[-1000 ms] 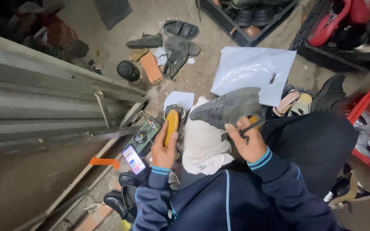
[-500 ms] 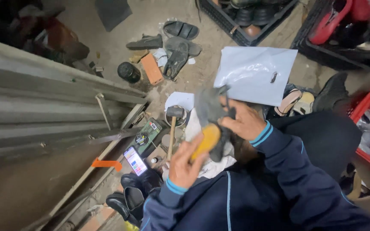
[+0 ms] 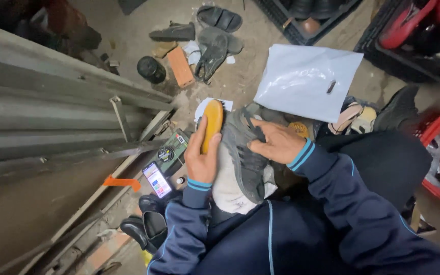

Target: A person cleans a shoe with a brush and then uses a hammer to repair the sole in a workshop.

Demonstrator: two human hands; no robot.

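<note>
The person sits low on the floor with a grey shoe [image 3: 245, 153] across the lap, lying on a white cloth [image 3: 228, 186] that shows beneath it. The right hand [image 3: 276, 142] lies flat on the shoe's upper side, fingers spread and pressing on it rather than curled round it, so the shoe sits straight under the palm and runs down toward the body. The left hand [image 3: 202, 155] is just beside the shoe on its left, wrapped round the lower end of an orange brush [image 3: 212, 125]; the brush stands nearly upright, its top above the fingers, its right edge touching or almost touching the shoe's side.

Half a second ago the brush was lower and tilted, held in front of the shoe near the middle of the lap, and the right hand gripped the shoe from above with the shoe upended. Now the shoe lies flatter and longer across the cloth, the brush has come up and out to the left, and the right hand has opened over the shoe.

Just left of the left wrist a phone [image 3: 157, 180] with a lit screen lies on the ground, near a green box [image 3: 171, 153]. A white plastic bag [image 3: 306, 81] lies beyond the shoe, well apart from both hands. Dark sandals [image 3: 215, 46] and a brick [image 3: 181, 66] are scattered farther off, and grey metal sheeting [image 3: 42, 117] runs along the left.
</note>
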